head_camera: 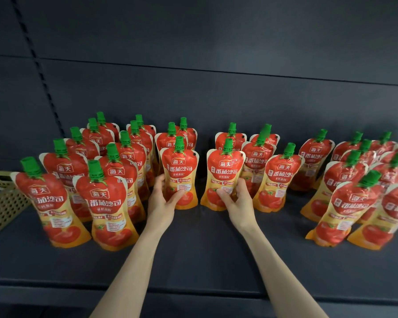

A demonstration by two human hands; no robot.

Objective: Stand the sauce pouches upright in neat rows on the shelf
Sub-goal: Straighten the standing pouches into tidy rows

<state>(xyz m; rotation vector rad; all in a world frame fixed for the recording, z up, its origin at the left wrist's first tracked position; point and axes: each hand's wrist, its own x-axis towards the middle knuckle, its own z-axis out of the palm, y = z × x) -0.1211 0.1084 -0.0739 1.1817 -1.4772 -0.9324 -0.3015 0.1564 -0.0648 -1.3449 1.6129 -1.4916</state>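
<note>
Left hand [163, 198]: partly closed on the left centre pouch [180, 171], fingers wrapped round its left edge and back, thumb laid across the lower front label. Right hand [238, 200]: partly closed in the same way on the right centre pouch [224, 175], thumb on the lower front, fingers curled round the right edge. Both forearms extended from the lower edge of the view.

Held pouches: upright, green caps up, labels facing front, side by side with a dark gap between them. Bases down at the surface of the shelf [205, 253]; full contact not confirmable.

Directly behind: more tomato sauce pouches [231, 140], standing, labels forward.

Left block of pouches [106, 196]: upright, packed close, in rows running front to back. Right block of pouches [354, 198]: also standing, spacing less regular, some overlapping.

Far left: beige perforated basket [0, 203] on the shelf, just beside the front-left pouch. Behind everything: dark grey back panel [193, 76] with a slotted upright strip [39, 72].
</note>
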